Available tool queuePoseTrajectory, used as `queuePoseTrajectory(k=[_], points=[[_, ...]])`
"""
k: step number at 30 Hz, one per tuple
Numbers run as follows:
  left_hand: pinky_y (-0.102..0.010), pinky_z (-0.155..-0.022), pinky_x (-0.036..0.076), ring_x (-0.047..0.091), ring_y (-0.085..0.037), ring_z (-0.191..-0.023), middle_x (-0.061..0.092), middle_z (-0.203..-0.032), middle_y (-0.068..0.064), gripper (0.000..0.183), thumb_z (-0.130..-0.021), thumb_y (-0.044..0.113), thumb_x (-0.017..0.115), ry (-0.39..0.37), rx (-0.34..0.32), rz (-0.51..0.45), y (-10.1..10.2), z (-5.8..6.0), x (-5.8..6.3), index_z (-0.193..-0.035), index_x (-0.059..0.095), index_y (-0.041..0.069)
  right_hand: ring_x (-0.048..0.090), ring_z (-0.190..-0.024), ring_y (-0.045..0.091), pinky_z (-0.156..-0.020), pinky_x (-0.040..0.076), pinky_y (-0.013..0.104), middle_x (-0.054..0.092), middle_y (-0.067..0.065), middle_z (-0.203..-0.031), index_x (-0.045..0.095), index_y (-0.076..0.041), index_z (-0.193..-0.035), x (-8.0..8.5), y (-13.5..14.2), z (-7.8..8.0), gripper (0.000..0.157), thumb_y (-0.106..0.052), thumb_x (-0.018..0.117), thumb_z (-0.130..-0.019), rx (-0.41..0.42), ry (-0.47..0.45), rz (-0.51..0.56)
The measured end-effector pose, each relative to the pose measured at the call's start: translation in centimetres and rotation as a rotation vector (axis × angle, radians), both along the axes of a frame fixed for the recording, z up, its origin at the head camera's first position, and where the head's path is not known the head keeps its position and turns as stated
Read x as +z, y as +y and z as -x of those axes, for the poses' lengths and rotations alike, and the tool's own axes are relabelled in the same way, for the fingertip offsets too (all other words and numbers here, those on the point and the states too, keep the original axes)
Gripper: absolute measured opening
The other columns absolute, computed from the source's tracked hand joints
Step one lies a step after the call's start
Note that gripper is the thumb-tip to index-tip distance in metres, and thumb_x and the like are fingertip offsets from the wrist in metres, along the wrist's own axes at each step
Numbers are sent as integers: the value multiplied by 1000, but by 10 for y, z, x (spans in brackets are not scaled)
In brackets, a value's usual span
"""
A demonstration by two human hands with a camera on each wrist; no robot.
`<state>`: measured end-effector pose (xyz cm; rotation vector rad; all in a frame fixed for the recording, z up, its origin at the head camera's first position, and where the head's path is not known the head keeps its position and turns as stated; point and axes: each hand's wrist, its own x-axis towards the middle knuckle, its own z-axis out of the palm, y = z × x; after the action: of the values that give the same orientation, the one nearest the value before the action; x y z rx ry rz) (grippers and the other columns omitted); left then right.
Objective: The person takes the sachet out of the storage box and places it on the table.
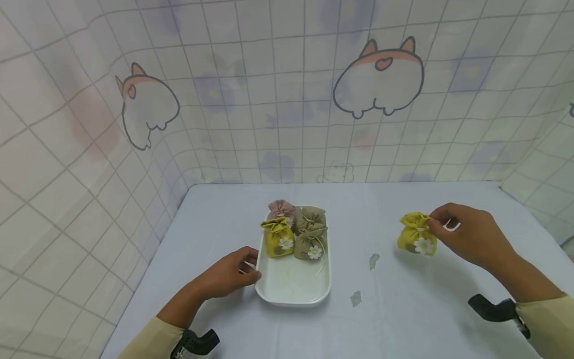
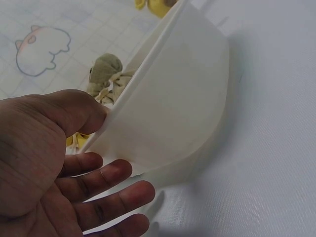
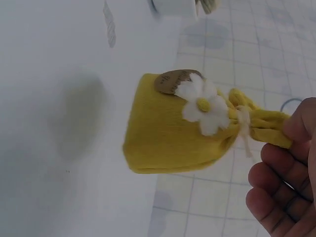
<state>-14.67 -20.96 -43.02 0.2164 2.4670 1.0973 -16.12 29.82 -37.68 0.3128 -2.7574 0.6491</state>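
Leftmost, your left grip [image 1: 230, 273] was loose, its thumb touching the rim of the white tray [image 1: 293, 291] and its fingers slightly apart beside the outer wall. That smooth, round-cornered tray held tied cloth pouches toward its far end: a pink pouch [image 1: 280, 207] behind a yellow pouch [image 1: 274, 244] on the left, two grey-green pouches [image 1: 311, 217] on the right. Farther right, above the white-covered desk [image 1: 358, 336], was a second yellow pouch [image 3: 163, 133], finely woven, with a white petalled flower [image 3: 217, 118], a brown tag [image 3: 170, 81] and a pale cord [image 3: 243, 123]. Your right grip [image 1: 471, 232] pinched its gathered top between thumb and fingers.
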Motion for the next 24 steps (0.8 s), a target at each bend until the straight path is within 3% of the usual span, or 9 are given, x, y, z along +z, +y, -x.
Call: queuePoseTrajectory(k=[6,15,24], points=[[-41,-86,57,64,-21,-110,63,-123,-4,49,-94,24,76,3,2,2,0,0,1,-136,56,7,60,-86,28,-55,47,30,68,4,-87,70,-8,-100,3,-2,-1,13,-20,65,-98,-41,-21,42],[-41,-86,57,64,-22,-111,63,-124,-5,49,-95,24,75,3,-7,-11,0,-1,1,-136,55,7,59,-86,24,-58,48,30,68,1,-88,72,-11,-102,-4,-15,4,13,-21,65,-99,39,-45,52],[-41,-85,57,63,-21,-110,63,-125,-5,49,-96,24,75,-4,-2,-3,1,-1,2,-137,55,7,60,-89,24,-69,53,36,66,2,-96,71,-10,-109,-4,-39,13,17,-24,68,-100,106,-182,61]])
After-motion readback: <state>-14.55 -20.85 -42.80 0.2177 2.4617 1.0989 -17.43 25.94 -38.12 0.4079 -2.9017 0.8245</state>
